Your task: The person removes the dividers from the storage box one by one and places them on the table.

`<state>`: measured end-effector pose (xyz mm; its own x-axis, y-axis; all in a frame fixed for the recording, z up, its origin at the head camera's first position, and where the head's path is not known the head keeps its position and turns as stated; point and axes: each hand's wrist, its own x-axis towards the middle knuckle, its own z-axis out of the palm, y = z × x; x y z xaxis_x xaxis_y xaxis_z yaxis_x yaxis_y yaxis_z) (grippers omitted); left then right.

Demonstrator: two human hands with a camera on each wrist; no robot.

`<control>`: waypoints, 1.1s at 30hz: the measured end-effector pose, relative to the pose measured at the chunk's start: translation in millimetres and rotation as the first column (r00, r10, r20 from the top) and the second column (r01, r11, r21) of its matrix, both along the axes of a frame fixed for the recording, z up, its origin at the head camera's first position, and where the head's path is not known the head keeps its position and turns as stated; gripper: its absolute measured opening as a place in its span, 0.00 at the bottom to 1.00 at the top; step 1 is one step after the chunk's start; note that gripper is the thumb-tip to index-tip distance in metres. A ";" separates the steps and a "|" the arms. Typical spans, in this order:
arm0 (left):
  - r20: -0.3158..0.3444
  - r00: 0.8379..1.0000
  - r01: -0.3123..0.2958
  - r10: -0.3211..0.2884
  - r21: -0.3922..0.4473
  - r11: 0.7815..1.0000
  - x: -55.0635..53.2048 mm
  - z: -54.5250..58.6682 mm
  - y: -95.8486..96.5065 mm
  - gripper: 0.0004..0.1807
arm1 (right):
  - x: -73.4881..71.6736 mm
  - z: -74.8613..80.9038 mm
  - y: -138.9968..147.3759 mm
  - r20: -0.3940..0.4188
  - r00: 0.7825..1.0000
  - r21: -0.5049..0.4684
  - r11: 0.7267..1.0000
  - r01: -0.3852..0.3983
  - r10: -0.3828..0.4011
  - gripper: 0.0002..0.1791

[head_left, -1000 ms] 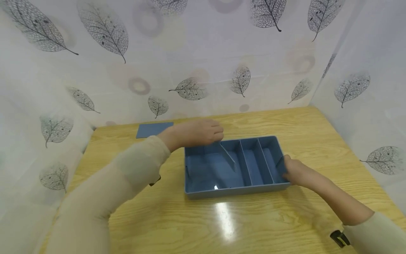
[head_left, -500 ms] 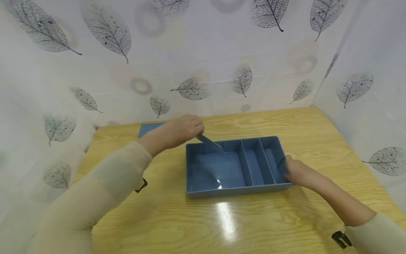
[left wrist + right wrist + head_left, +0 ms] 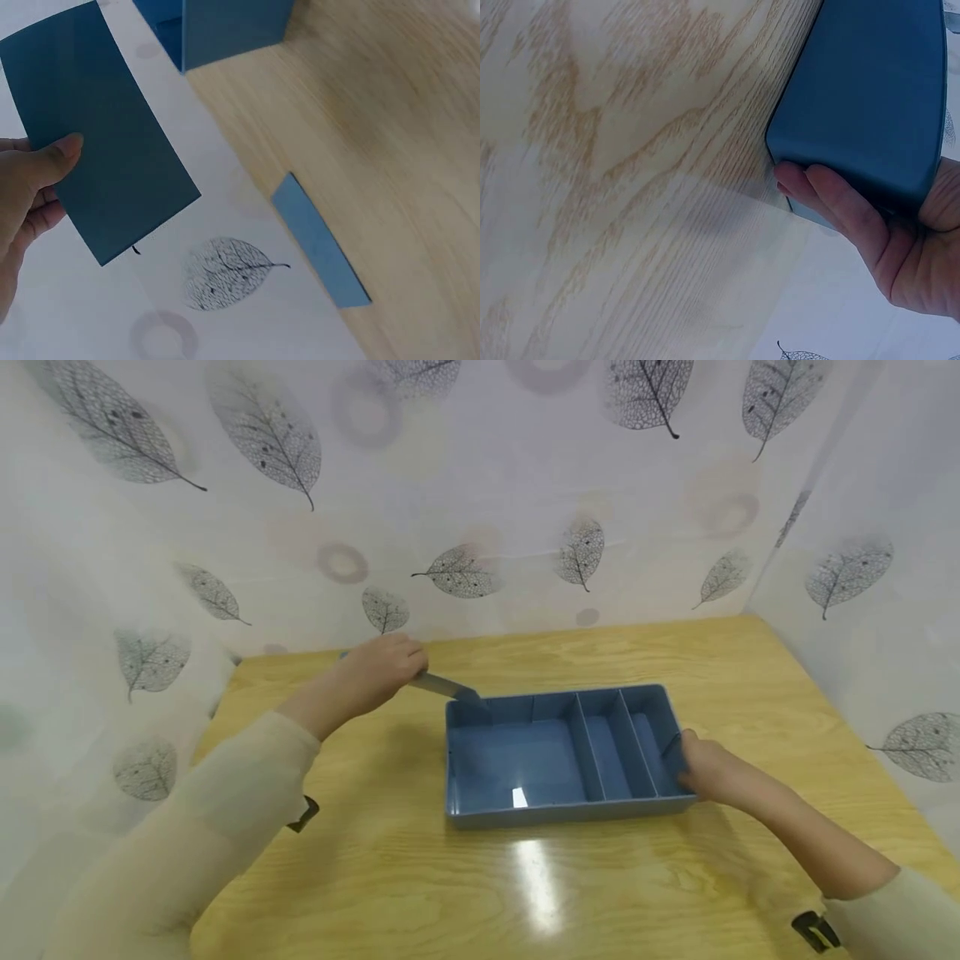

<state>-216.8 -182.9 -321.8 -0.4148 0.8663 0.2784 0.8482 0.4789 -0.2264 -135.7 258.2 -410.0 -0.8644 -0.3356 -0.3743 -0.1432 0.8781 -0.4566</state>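
Observation:
Between thumb and fingers my left hand (image 3: pixel 367 675) pinches a flat blue divider panel (image 3: pixel 444 687), raised off the back left corner of the blue organizer box (image 3: pixel 562 816). The left wrist view shows the whole divider (image 3: pixel 105 120), with the thumb across its face. Two upright partitions (image 3: pixel 588 747) stand in the right part of the box, and a wide undivided compartment takes up its left. At the box's right end, my right hand (image 3: pixel 716 770) grips the wall. Its fingers (image 3: pixel 847 206) press the outside of that end in the right wrist view.
A second flat blue panel (image 3: pixel 322 244) lies at the table's back edge, mostly behind my left hand in the head view. The wood table (image 3: pixel 360 877) meets a leaf-printed curtain (image 3: pixel 487 468) at the back and sides.
My left hand has lifted the divider out of the box and moved left with it, past the box's back left corner. The right hand keeps its grip on the box's right end.

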 end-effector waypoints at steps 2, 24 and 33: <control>0.002 1.000 -0.015 0.015 0.004 1.000 -0.1 -1.9 -7.6 0.07 | 0.3 0.2 0.6 -0.004 1.000 -0.007 1.000 0.003 -0.003 0.21; 0.155 0.951 -0.274 0.266 0.029 0.961 -3.4 -25.1 -71.0 0.05 | 1.8 -2.1 1.6 -0.053 0.999 0.002 1.000 -0.013 0.013 0.19; 0.250 0.885 -0.393 0.393 -0.054 0.918 -9.9 -39.4 -85.3 0.05 | 1.6 -2.3 0.8 -0.047 0.999 0.010 1.000 -0.012 0.012 0.19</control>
<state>-226.7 -268.3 -361.2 -0.7772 0.6180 0.1188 0.6190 0.7847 -0.0329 -134.2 259.0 -412.3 -0.8773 -0.3426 -0.3362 -0.1748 0.8804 -0.4409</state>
